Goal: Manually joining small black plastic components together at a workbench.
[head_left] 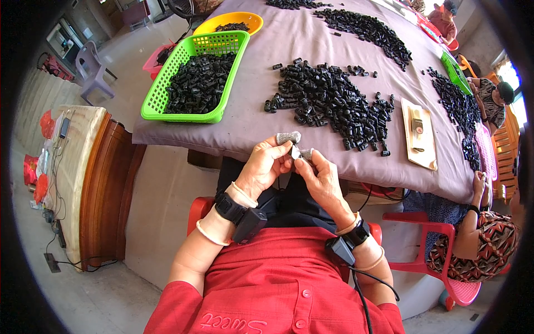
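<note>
Just off the near edge of the table, my left hand [266,162] and my right hand [322,179] meet, both pinched with fingertips close together. Grey coverings wrap a finger on each hand. Between the fingertips shows a small pale, shiny piece [295,151]; its kind is too small to tell, and the fingers hide whatever else they grip. Beyond my hands, a large heap of small black cylindrical parts [334,103] spreads over the tablecloth [261,119]. To the left, a green plastic basket [149,106] is filled with similar black parts.
Behind the basket sits a yellow bowl [255,20]. A flat board [427,156] bearing a small device lies right of the heap. More black heaps [367,33] lie farther back. Co-workers [473,245] sit along the right side, near a red plastic chair [414,222]. A wooden cabinet [105,189] stands left.
</note>
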A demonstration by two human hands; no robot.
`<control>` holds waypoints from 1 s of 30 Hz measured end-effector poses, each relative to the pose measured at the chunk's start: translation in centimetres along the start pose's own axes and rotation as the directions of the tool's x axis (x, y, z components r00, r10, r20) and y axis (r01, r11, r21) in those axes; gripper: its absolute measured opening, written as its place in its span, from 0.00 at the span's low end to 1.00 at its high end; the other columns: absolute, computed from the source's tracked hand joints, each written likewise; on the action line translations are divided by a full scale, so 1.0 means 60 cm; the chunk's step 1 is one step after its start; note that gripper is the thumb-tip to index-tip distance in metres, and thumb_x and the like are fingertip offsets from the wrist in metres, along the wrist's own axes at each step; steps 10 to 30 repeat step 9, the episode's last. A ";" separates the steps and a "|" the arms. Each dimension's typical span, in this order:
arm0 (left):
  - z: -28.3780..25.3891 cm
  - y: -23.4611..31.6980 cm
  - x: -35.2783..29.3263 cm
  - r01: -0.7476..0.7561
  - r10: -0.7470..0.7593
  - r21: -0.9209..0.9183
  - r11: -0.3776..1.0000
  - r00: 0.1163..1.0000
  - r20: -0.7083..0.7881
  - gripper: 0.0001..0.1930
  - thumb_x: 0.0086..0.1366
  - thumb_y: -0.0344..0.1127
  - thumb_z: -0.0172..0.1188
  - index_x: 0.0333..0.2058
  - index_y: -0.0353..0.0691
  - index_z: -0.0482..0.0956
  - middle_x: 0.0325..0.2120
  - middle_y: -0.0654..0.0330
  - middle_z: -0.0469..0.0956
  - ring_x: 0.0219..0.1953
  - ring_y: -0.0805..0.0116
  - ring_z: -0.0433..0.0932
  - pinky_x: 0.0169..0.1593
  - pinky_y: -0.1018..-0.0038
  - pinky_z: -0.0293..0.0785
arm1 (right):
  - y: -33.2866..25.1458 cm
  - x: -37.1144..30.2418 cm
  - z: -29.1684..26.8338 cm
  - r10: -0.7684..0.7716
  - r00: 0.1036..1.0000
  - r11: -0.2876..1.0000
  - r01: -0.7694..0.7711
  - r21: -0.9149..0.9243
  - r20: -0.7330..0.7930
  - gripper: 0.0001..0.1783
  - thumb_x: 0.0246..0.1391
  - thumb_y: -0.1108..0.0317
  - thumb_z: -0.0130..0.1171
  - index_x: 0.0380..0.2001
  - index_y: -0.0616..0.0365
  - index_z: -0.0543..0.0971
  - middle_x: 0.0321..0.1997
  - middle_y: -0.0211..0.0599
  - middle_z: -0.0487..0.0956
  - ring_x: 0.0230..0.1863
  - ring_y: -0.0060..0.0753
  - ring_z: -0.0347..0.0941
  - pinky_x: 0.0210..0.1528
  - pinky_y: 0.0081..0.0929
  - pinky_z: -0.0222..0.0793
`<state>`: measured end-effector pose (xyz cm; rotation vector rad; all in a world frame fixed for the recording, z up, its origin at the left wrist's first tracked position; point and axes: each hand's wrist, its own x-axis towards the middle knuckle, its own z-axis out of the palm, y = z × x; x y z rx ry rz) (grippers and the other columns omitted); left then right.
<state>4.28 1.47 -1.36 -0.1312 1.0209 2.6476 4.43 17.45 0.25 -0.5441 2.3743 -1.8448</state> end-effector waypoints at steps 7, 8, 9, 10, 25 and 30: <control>-0.001 0.005 -0.001 0.005 -0.004 0.032 0.999 1.000 -0.013 0.11 0.64 0.32 0.49 0.44 0.41 0.74 0.26 0.66 0.75 0.23 0.79 0.70 0.27 0.85 0.67 | -0.008 0.001 0.000 0.033 0.999 0.999 -0.033 -0.031 -0.009 0.11 0.53 0.66 0.54 0.27 0.65 0.70 0.19 0.37 0.72 0.23 0.18 0.61 0.25 0.23 0.62; -0.001 0.007 -0.002 0.013 -0.013 0.059 0.998 1.000 -0.010 0.11 0.63 0.33 0.50 0.44 0.41 0.74 0.26 0.66 0.75 0.23 0.79 0.70 0.27 0.85 0.66 | -0.009 0.002 -0.002 0.027 1.000 0.999 -0.028 -0.033 -0.007 0.11 0.53 0.66 0.54 0.27 0.65 0.70 0.19 0.37 0.72 0.23 0.18 0.61 0.25 0.23 0.62; -0.001 0.010 -0.001 0.007 -0.006 0.059 0.998 1.000 -0.008 0.11 0.63 0.33 0.50 0.44 0.41 0.74 0.26 0.66 0.75 0.23 0.79 0.70 0.27 0.85 0.66 | -0.009 0.003 -0.004 0.020 1.000 0.999 -0.021 -0.037 -0.010 0.11 0.53 0.66 0.55 0.28 0.64 0.70 0.19 0.37 0.72 0.23 0.18 0.61 0.25 0.23 0.62; -0.001 0.010 -0.001 0.007 -0.006 0.059 0.998 1.000 -0.008 0.11 0.63 0.33 0.50 0.44 0.41 0.74 0.26 0.66 0.75 0.23 0.79 0.70 0.27 0.85 0.66 | -0.009 0.003 -0.004 0.020 1.000 0.999 -0.021 -0.037 -0.010 0.11 0.53 0.66 0.55 0.28 0.64 0.70 0.19 0.37 0.72 0.23 0.18 0.61 0.25 0.23 0.62; -0.001 0.010 -0.001 0.007 -0.006 0.059 0.998 1.000 -0.008 0.11 0.63 0.33 0.50 0.44 0.41 0.74 0.26 0.66 0.75 0.23 0.79 0.70 0.27 0.85 0.66 | -0.009 0.003 -0.004 0.020 1.000 0.999 -0.021 -0.037 -0.010 0.11 0.53 0.66 0.55 0.28 0.64 0.70 0.19 0.37 0.72 0.23 0.18 0.61 0.25 0.23 0.62; -0.001 0.010 -0.001 0.007 -0.006 0.059 0.998 1.000 -0.008 0.11 0.63 0.33 0.50 0.44 0.41 0.74 0.26 0.66 0.75 0.23 0.79 0.70 0.27 0.85 0.66 | -0.009 0.003 -0.004 0.020 1.000 0.999 -0.021 -0.037 -0.010 0.11 0.53 0.66 0.55 0.28 0.64 0.70 0.19 0.37 0.72 0.23 0.18 0.61 0.25 0.23 0.62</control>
